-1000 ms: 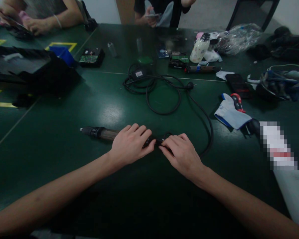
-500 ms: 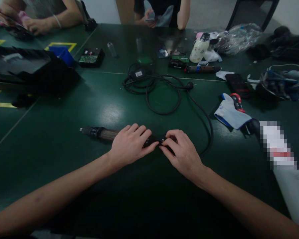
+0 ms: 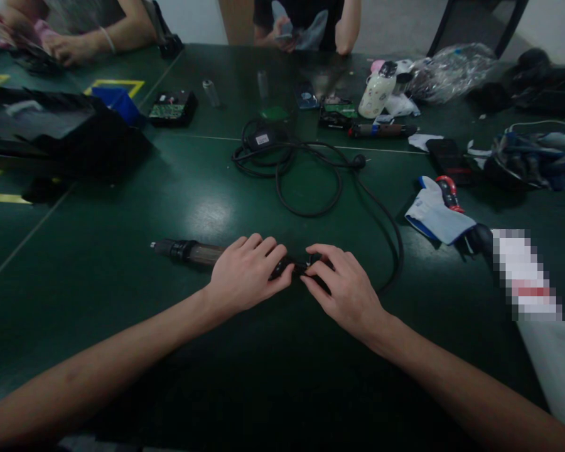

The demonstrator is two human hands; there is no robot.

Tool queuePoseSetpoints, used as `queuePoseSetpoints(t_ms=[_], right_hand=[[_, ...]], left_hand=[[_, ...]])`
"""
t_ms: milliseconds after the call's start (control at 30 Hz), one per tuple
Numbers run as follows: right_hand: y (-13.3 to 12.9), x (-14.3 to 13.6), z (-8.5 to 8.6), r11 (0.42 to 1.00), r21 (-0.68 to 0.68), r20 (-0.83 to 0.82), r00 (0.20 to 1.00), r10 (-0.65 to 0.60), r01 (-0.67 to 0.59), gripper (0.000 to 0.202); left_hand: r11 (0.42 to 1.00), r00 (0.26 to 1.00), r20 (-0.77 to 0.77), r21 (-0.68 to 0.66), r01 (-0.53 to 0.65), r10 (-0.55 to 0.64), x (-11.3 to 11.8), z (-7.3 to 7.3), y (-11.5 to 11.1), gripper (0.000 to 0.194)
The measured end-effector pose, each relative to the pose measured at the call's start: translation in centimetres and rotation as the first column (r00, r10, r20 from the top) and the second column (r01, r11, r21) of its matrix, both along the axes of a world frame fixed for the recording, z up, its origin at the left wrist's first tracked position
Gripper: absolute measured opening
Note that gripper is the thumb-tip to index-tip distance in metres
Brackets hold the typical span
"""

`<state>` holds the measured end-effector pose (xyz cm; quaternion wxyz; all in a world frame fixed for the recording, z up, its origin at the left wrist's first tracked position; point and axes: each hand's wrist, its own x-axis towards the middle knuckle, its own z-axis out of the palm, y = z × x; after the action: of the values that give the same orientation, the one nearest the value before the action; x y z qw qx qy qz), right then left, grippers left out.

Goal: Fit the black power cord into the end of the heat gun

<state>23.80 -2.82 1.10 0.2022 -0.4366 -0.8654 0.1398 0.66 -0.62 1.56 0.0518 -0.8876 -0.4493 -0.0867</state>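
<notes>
An electric screwdriver [image 3: 202,253] with a brownish barrel and a black nose lies across the green table, its bit pointing left. My left hand [image 3: 247,273] is wrapped over its rear half, thumb along the near side by its tail. At that tail end, my right hand [image 3: 346,285] pinches the dark end of a power cable [image 3: 398,257] between thumb and fingers. Fingertips hide part of the joint, so I cannot tell whether the plug sits fully in the screwdriver. From my right hand the cable curves up to a black adapter [image 3: 263,139].
Beyond the cable lie a second electric screwdriver [image 3: 386,130], circuit boards [image 3: 339,110] and a cream bottle [image 3: 378,94]. A white and blue glove [image 3: 435,216] is at right. A black bin [image 3: 42,132] stands at left. Two people sit across the table, one holding a phone [image 3: 284,36].
My left thumb has drawn back slightly leftward from the joint, showing more of the dark connector. My right fingers have shifted a little; the screwdriver stays in place.
</notes>
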Motion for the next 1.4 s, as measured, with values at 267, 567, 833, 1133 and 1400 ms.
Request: queuePoseSetpoints(t_ms=[267,567,833,1133,1400], right_hand=[[0.05,0.06,0.22,1.0,-0.001,-0.004,1.0,0.015,-0.015,0.007],[0.01,0.06,0.14,1.0,-0.009,-0.007,1.0,0.013,-0.013,0.007],[0.02,0.06,0.2,1.0,-0.011,-0.005,1.0,0.012,-0.012,0.008],[-0.07,-0.01,0.17,1.0,-0.002,-0.016,1.0,0.005,-0.005,0.011],[-0.05,0.09,0.21,1.0,-0.015,0.002,1.0,0.009,-0.009,0.01]], left_hand=[[1.0,1.0,-0.001,0.003,0.005,-0.005,0.08,0.05,0.1,0.032],[1.0,1.0,0.005,-0.012,0.002,-0.002,-0.02,0.04,0.06,0.038],[1.0,1.0,-0.002,-0.023,-0.002,0.002,-0.02,0.05,0.08,0.038],[1.0,1.0,-0.004,-0.019,-0.009,0.008,0.0,0.07,-0.05,0.03],[0.995,0.998,0.001,-0.081,0.066,-0.066,-0.41,0.55,0.32,0.041]])
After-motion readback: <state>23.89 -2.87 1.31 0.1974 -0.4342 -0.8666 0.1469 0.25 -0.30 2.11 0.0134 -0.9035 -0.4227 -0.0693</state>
